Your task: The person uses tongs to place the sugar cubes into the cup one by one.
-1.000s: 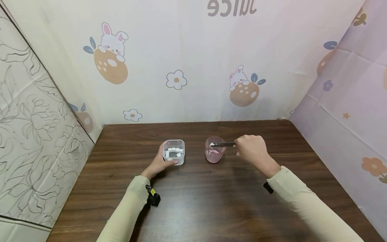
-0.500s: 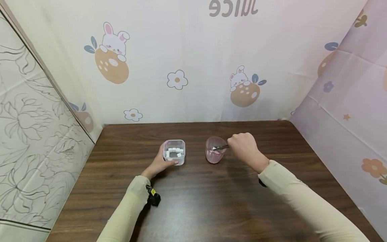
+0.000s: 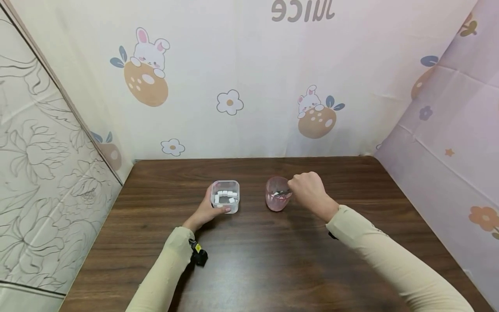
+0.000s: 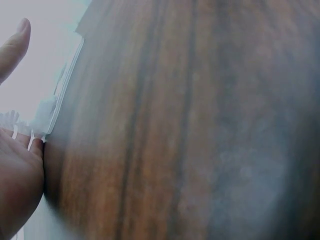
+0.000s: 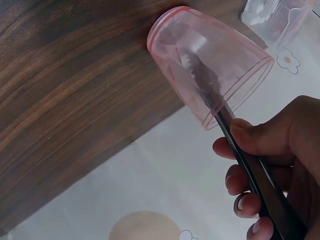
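My right hand (image 3: 310, 190) grips black tongs (image 5: 260, 185), whose tips reach down inside a pink transparent cup (image 5: 225, 55). A white cube (image 3: 276, 194) shows at the tong tips within the cup, seen in the head view. To the left, my left hand (image 3: 205, 211) holds a clear square container (image 3: 232, 208) on the table, thumb along its near side and fingers round its left. Several white cubes (image 3: 225, 193) lie on the container's floor. In the left wrist view, the container is washed out by glare behind the thumb (image 4: 14, 47).
Cup and container stand a short way apart on a dark wood table (image 3: 249, 268). A patterned cloth wall (image 3: 257, 130) rises right behind the table's back edge, with other patterned panels at both sides.
My right hand has moved left and lowered the tongs deeper into the pink cup, tilting them downward. The left hand and container have stayed in place.
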### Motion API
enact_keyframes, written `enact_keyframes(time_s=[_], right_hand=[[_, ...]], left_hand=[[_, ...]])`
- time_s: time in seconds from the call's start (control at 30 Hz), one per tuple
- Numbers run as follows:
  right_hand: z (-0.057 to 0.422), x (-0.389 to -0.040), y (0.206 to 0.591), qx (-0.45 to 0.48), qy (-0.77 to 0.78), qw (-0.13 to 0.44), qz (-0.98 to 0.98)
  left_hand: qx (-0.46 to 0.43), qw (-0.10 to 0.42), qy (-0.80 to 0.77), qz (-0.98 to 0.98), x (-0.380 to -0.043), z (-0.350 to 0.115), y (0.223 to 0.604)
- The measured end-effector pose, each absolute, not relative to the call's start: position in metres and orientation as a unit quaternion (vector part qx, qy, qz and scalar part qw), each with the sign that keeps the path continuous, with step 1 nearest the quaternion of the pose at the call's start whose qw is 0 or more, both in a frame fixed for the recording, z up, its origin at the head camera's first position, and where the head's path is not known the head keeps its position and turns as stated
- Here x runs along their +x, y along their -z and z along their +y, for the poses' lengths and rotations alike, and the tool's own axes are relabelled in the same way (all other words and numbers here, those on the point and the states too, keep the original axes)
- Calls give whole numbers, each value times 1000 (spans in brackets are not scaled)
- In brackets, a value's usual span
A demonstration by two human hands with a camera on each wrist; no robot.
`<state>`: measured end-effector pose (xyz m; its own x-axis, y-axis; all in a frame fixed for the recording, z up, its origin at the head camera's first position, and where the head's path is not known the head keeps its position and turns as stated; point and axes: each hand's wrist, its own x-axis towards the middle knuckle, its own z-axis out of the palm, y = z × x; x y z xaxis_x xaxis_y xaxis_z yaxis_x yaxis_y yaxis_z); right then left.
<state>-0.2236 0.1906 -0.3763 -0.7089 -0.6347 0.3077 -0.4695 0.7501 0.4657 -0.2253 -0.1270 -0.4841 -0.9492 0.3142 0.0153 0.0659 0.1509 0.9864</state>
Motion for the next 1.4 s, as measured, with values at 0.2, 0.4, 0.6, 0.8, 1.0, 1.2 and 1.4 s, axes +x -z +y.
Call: enact_keyframes(time_s=[0.2, 0.4, 0.6, 0.8, 1.0, 1.2, 1.4], right_hand=[[192, -221, 373, 297, 179, 225, -910], [195, -216, 364, 289, 156, 227, -917], [200, -209, 349, 283, 126, 249, -918], [205, -204, 335, 272, 100, 263, -920], [200, -202, 328, 272, 79, 280, -917], [192, -202, 328, 279, 60, 289, -914], [185, -206, 335, 284, 39, 282, -916]], left_hand=[[127, 93, -637, 755, -226, -127, 484], [129, 92, -648, 745, -226, -128, 484], [130, 89, -653, 741, -228, -128, 486], [131, 95, -659, 735, -229, -128, 487], [129, 94, -655, 739, -230, -127, 486], [127, 92, -648, 745, -231, -127, 485], [127, 96, -652, 742, -235, -128, 489]])
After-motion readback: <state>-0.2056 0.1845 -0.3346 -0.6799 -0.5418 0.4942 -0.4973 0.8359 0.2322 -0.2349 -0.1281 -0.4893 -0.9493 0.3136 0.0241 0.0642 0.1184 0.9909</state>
